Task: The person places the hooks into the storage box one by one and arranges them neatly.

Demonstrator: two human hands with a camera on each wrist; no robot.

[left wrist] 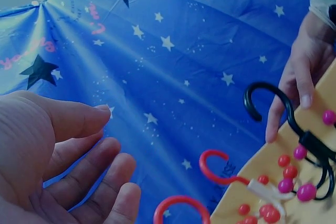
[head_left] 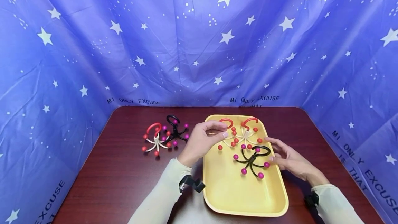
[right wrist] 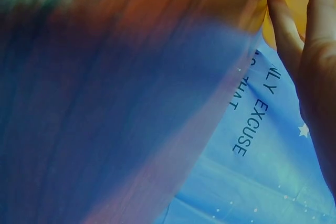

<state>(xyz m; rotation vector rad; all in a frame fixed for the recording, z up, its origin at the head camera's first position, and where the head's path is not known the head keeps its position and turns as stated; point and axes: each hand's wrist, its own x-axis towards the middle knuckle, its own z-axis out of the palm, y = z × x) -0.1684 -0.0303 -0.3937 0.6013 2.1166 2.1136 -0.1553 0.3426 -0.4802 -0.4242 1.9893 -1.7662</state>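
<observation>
A yellow tray (head_left: 242, 196) holds two white hook hangers with red hooks and red ball tips, one at the back left (head_left: 229, 143), one at the back right (head_left: 246, 136). Nearer the front in it lies a black hook hanger (head_left: 252, 160) with magenta ball tips. My left hand (head_left: 206, 137) hovers over the tray's left edge beside the back-left hanger; the left wrist view shows its loosely bent fingers (left wrist: 107, 156) apart from the hooks, holding nothing. My right hand (head_left: 290, 160) touches the tray's right rim with extended fingers.
Left of the tray on the dark red table (head_left: 102, 182) stand another white hook hanger (head_left: 157, 142) with a red hook and another black one (head_left: 175, 132). Blue star-printed cloth (head_left: 186, 44) encloses the table's back and sides.
</observation>
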